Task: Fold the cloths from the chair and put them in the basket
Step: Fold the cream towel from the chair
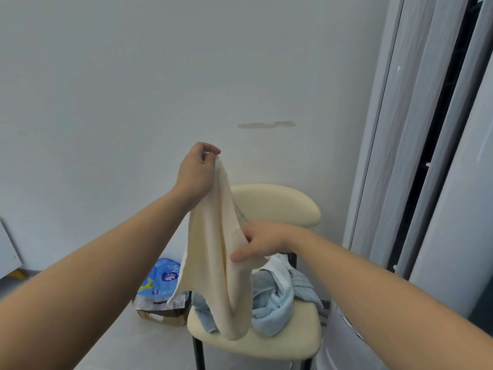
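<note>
left hand [196, 172] pinched the top corner of the cream terry cloth [213, 263]; right hand [262, 243] gripped its edge lower, to the right. cloth hung long axis vertical over the cream padded chair [293, 340] seat's front edge. pale blue cloths [274, 303] lay heaped behind. basket unseen.

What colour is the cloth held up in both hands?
Cream, a pale off-white; the cloth shows best in the head view.
</note>
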